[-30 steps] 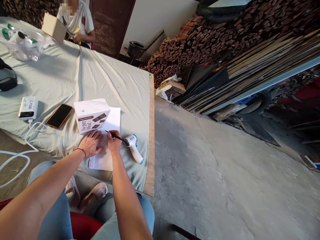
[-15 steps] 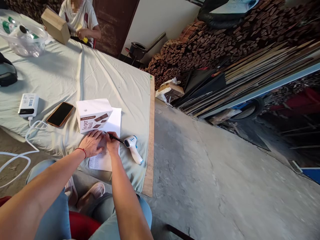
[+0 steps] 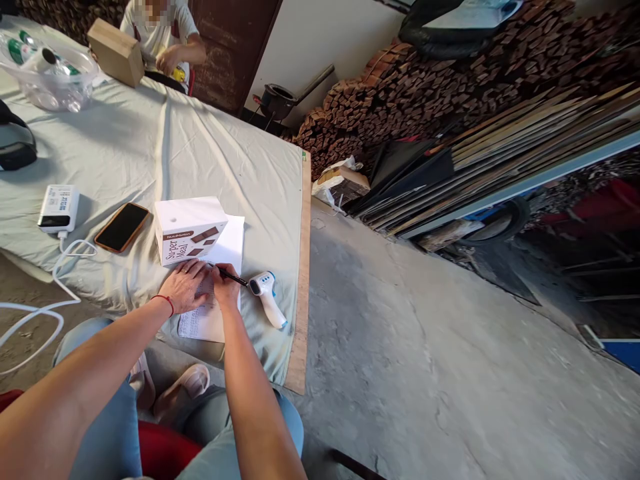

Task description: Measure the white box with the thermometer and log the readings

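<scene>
"How are the arms?"
"Both reach forward over the table (image 3: 210, 157). The left arm comes in on a slant. The right arm goes more straight up, and the two hands are close together."

"What is the left hand (image 3: 185, 287) doing?"
"It lies palm down on the paper (image 3: 233, 240), with its fingers stretched out. It isn't gripping anything. There is a red string (image 3: 165, 301) on the wrist and a ring on one finger."

"And the right hand (image 3: 227, 287)?"
"Its fingers are closed around a black pen (image 3: 233, 275). The pen's tip points up and to the left, toward the left hand. I can't tell if the tip touches the paper."

"So where is the paper?"
"Under both hands. Some sticks out above them, and some sticks out below, near the table's edge."

"What's just past the left hand?"
"A white box (image 3: 190, 223). I can't tell if the fingers touch it."

"Can you read it?"
"Yes! Big letters say 'Su-per Meal'. The brown strip looks like 'NutriMotion'. There are brown bars drawn on it too."

"Any more writing?"
"Tiny rows at the bottom of the paper, too small to read. The white power bank (image 3: 59, 208) has blue print, but I can't read that."

"What's by the pen's back end?"
"A white thermometer (image 3: 270, 305)."
</scene>
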The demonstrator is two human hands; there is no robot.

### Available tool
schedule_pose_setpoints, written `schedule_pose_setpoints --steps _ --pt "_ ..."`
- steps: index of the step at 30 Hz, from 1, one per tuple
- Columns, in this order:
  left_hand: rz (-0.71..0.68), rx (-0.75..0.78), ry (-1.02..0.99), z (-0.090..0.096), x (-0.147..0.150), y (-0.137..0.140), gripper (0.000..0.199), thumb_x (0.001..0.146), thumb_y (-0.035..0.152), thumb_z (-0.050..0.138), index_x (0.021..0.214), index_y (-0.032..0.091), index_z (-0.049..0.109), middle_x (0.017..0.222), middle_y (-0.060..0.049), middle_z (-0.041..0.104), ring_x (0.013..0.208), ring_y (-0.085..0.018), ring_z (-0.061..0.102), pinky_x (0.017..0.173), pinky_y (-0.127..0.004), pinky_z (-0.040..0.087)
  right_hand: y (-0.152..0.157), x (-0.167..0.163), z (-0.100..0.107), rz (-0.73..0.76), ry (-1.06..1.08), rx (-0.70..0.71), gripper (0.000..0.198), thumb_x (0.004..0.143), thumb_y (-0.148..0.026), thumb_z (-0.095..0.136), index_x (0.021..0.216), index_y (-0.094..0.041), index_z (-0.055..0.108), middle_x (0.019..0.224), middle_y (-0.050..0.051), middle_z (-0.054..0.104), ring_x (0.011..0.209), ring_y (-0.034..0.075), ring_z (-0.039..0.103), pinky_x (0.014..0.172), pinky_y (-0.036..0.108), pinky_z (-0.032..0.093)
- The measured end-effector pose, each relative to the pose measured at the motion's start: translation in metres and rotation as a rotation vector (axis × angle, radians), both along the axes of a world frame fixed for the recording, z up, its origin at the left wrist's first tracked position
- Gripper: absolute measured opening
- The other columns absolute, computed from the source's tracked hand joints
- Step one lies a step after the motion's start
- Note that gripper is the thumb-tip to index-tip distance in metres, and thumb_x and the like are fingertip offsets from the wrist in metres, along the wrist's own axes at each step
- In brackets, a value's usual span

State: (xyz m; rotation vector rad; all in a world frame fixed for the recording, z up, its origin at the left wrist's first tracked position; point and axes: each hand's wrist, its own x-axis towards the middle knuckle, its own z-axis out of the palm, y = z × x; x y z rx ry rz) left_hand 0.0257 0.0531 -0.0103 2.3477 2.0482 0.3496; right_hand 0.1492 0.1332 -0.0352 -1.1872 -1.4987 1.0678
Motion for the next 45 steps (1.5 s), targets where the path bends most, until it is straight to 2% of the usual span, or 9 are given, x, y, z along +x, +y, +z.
schedule_pose_setpoints --steps 7,27,45 --pt "-0.004 -0.004 0.003 0.0003 -0.0002 -0.0003 0.062 0.084 0.045 0.056 0.137 0.013 0.05 0.148 -0.011 0.041 0.142 -0.027 0.028 0.119 -0.042 0.024 0.0009 -0.0004 -0.0038 -0.001 0.054 -0.014 0.031 0.073 -0.043 0.052 0.079 -0.014 0.061 0.074 0.003 0.063 0.071 0.012 0.053 0.069 0.024 0.046" --pt "0.002 -0.039 0.01 0.0016 0.0 -0.0002 0.062 0.085 0.045 0.055 0.137 0.012 0.05 0.151 -0.01 0.04 0.143 -0.027 0.026 0.119 -0.043 0.023 -0.0004 0.0004 -0.0014 -0.032 0.041 0.012 0.031 0.072 -0.043 0.05 0.078 -0.014 0.059 0.071 0.003 0.061 0.068 0.011 0.052 0.067 0.025 0.045" --pt "0.008 -0.041 0.012 0.0012 0.0005 0.0004 0.061 0.086 0.045 0.054 0.136 0.012 0.051 0.151 -0.011 0.039 0.143 -0.027 0.026 0.119 -0.043 0.024 0.0006 0.0004 -0.0031 -0.05 -0.051 0.079 0.027 0.075 -0.041 0.047 0.076 -0.016 0.056 0.071 0.003 0.061 0.069 0.012 0.052 0.067 0.024 0.044"
